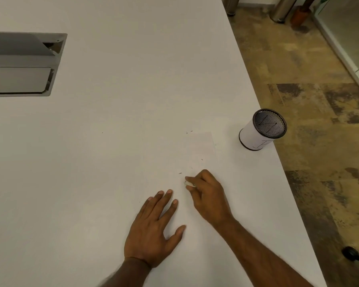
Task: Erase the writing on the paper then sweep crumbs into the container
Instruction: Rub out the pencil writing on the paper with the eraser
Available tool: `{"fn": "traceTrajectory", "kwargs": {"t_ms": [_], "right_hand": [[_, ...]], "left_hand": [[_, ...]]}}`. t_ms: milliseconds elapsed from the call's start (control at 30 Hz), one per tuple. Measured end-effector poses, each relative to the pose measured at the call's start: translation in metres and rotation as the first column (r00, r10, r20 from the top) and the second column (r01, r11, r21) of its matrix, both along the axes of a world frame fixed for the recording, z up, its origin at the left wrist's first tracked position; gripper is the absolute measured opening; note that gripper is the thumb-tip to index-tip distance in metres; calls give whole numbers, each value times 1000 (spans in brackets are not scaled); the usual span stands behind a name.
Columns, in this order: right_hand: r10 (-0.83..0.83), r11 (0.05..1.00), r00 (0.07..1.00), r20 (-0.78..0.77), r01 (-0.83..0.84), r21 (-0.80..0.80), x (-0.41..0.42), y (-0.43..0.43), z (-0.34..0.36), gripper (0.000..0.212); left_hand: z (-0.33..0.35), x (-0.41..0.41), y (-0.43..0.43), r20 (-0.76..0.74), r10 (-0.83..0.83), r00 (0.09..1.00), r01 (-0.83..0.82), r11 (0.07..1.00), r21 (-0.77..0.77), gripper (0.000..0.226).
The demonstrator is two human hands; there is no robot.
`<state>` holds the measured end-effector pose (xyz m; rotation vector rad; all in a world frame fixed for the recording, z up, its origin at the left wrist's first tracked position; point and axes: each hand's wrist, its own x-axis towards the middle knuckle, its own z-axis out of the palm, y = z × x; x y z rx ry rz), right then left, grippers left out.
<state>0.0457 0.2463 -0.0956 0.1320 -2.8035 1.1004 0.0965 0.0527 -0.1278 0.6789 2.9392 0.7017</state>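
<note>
A white sheet of paper (197,150) lies on the white table, hard to tell from it. My right hand (208,193) is closed around a small white eraser (189,184), pressed onto the paper's near part. My left hand (155,226) lies flat, fingers spread, holding the sheet down just to the left of the eraser. A few dark eraser crumbs (180,173) lie on and around the paper. The container (261,129), a white-wrapped mesh cup with a dark rim, stands at the table's right edge, beyond and right of the paper. No writing is legible on the sheet.
The white table (112,141) ends in a diagonal right edge, with patterned brown floor (311,100) beyond. A grey metal cable hatch (23,65) is set into the tabletop at the far left. A dark chair part (354,255) shows low on the right.
</note>
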Motion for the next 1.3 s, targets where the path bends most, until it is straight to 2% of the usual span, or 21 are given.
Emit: {"fn": "traceTrajectory", "kwargs": {"t_ms": [33, 167, 333, 433, 500, 567, 700, 900, 1000, 1100, 1200, 1300], "right_hand": [[-12, 1000, 1000, -16, 12, 19, -5, 6, -2, 22], [-234, 971, 970, -58, 236, 33, -55, 39, 2, 15], [-334, 942, 942, 16, 334, -13, -72, 45, 3, 18], [-224, 969, 975, 5, 223, -102, -42, 25, 3, 20], [-63, 996, 998, 3, 63, -70, -16, 5, 4, 16], [2, 1000, 1000, -1, -2, -13, -11, 0, 2, 11], [-101, 992, 992, -73, 106, 65, -53, 15, 1, 9], [-251, 968, 967, -35, 250, -23, -70, 18, 5, 2], [-118, 986, 992, -47, 112, -121, -33, -1, 12, 15], [83, 996, 996, 12, -83, -34, 1, -22, 7, 8], [49, 998, 998, -40, -48, 29, -24, -14, -1, 7], [-51, 998, 995, -83, 55, 44, -65, -1, -1, 8]], "left_hand": [[0, 0, 0, 0, -2, 1000, 2, 1000, 8, 63], [0, 0, 0, -10, -3, 1000, 3, 1000, 14, 62], [1, 0, 1, -11, 2, 1000, -2, 1000, 13, 62], [0, -1, 1, -13, -8, 1000, 8, 1000, 14, 62], [0, 0, 0, -7, -1, 1000, 1, 1000, 3, 63], [0, 0, 0, 1, 3, 1000, -3, 1000, -8, 64], [0, 0, 1, -1, -1, 1000, 1, 1000, -6, 64], [1, 0, 0, 3, 2, 1000, -2, 1000, -6, 64], [0, -1, 0, -17, -14, 1000, 14, 1000, 23, 62], [0, -1, 0, -11, -8, 1000, 8, 1000, 4, 63], [0, -1, 0, -6, -12, 1000, 13, 1000, 13, 62], [0, -1, 0, -5, -12, 1000, 12, 1000, 7, 62]]}}
